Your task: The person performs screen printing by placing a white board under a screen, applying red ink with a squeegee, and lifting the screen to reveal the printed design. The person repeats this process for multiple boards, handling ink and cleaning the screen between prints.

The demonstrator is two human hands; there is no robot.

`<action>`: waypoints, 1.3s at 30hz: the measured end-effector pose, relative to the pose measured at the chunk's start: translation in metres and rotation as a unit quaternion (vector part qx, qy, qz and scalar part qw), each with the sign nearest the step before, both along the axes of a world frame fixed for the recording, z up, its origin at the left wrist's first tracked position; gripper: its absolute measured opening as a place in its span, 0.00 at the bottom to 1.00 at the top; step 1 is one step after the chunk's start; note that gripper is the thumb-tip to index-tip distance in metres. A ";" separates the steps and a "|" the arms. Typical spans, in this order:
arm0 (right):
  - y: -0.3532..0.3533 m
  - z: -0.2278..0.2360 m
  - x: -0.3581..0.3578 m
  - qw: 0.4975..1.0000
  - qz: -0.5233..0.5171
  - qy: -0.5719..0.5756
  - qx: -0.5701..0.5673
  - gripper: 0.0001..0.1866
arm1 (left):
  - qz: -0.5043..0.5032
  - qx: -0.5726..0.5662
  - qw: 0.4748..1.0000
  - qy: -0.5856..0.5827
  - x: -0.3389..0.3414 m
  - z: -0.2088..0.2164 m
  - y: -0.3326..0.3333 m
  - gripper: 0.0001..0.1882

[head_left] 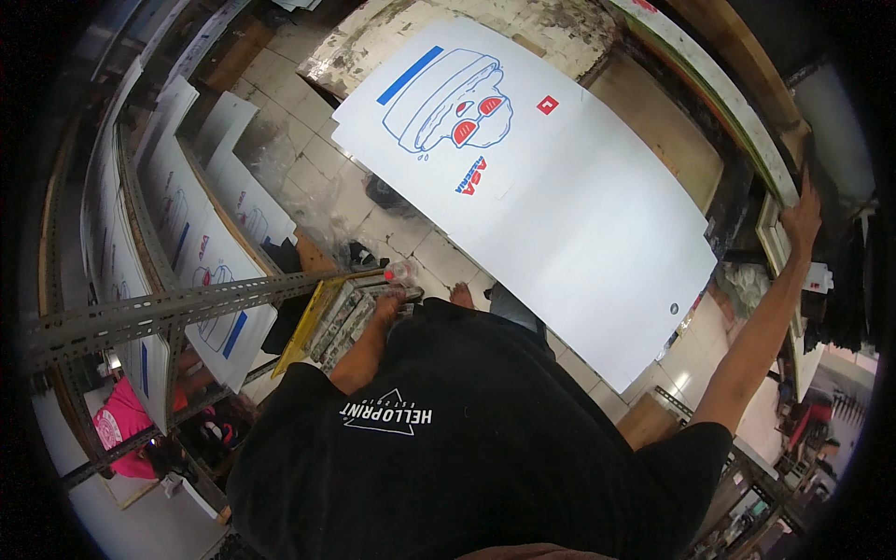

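A large white sheet (560,215) lies on the worktable, printed with a blue-outlined drawing with red sunglasses, a blue bar and red marks. My right arm reaches out to the far right. There my right hand (801,222) grips the end of a long screen-printing frame (719,84), raised along the table's right side, one finger stretched along it. Low by my side hangs my left hand (390,301), near a clear bottle with a red cap (401,272); its fingers are too small and partly hidden to read.
On the left, metal racks (168,313) hold several similar printed sheets (224,261). The table's worn top (373,42) shows past the sheet's far end. Tiled floor (439,257) lies between rack and table. A person in a pink shirt (126,420) is behind the rack.
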State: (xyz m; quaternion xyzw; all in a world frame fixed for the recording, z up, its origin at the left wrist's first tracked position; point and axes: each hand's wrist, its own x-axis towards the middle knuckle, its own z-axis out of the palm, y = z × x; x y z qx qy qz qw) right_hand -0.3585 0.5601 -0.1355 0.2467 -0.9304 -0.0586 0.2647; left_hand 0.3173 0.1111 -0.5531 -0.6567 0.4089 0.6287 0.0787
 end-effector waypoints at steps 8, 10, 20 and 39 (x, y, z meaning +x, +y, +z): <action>0.000 -0.005 -0.020 0.999 -0.036 -0.038 0.010 0.45 | -0.042 0.011 0.997 0.061 0.028 -0.015 -0.006 0.21; 0.002 -0.005 -0.017 0.998 -0.041 -0.046 0.016 0.45 | -0.048 0.003 0.997 0.056 0.020 -0.006 -0.002 0.21; -0.002 -0.005 -0.016 1.000 -0.023 -0.013 0.004 0.47 | -0.014 -0.004 1.000 0.024 0.023 -0.028 -0.001 0.23; 0.013 -0.007 -0.022 0.999 -0.033 -0.003 0.006 0.48 | -0.094 -0.037 0.995 -0.008 -0.003 0.026 0.000 0.25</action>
